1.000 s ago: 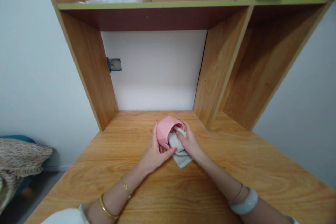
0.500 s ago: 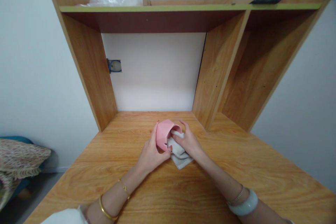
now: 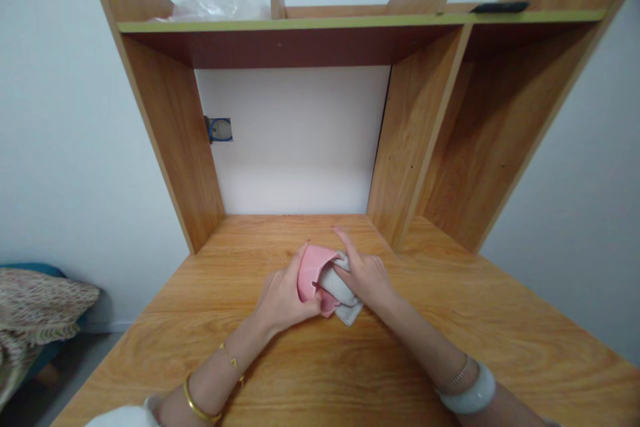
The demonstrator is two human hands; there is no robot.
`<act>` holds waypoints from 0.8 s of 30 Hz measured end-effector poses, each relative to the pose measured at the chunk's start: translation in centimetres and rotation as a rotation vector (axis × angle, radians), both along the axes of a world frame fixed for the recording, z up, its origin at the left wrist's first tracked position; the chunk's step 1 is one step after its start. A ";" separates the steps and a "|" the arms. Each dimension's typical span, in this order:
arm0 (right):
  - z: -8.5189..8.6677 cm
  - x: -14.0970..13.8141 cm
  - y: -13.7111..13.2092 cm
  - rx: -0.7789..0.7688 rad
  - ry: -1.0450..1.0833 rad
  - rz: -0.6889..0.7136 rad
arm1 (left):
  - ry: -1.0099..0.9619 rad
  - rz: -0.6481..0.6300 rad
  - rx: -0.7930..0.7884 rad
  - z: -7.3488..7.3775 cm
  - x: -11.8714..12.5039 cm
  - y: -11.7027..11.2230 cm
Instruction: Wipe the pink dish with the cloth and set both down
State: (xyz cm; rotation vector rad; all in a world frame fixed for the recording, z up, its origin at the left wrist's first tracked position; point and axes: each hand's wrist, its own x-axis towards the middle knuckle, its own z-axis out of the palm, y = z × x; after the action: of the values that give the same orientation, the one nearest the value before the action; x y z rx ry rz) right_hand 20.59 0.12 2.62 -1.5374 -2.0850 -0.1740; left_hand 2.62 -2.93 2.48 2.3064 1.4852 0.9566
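Left hand (image 3: 283,293) clamped round pink cup (image 3: 311,271), tipped on its side above desk (image 3: 350,373) centre. Right hand (image 3: 367,277), at cup's 3 o'clock, presses grey cloth (image 3: 336,287) into its mouth.

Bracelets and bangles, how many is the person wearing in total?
4: a gold bangle and thin gold chain on the left wrist, a white bangle and thin bracelet on the right. Sleeves may hide more.

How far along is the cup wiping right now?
In hand: the left hand grips the pink cup tilted on its side, while the right hand pushes the grey cloth into its mouth. Whether any part is clean cannot be told. Left: setting the cup down on the wooden desk.
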 end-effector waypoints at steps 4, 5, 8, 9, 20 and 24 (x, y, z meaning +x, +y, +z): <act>0.0 -0.1 0.0 -0.037 -0.034 0.044 | 0.042 -0.019 0.036 -0.1 0.0 0.0; -0.1 -0.1 0.0 -0.045 -0.034 0.038 | 0.024 -0.028 0.047 -0.2 0.0 0.0; -0.1 -0.2 0.1 -0.071 -0.013 0.012 | -0.010 -0.040 0.057 -0.4 0.1 0.0; -0.2 -0.3 0.1 -0.081 -0.009 0.003 | -0.001 -0.039 0.057 -0.5 0.1 0.0; -0.1 -0.9 -0.3 -0.103 0.102 0.012 | 0.049 0.018 0.050 -0.4 0.0 0.3; -0.9 -0.8 0.1 -0.160 0.235 0.098 | 0.021 0.043 0.007 -0.7 -0.1 0.5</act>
State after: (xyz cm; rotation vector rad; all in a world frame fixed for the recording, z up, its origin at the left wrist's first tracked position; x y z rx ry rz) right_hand 19.79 0.27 1.71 -1.4635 -2.0191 0.2044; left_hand 2.56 -2.47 1.81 2.3058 1.5477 0.9530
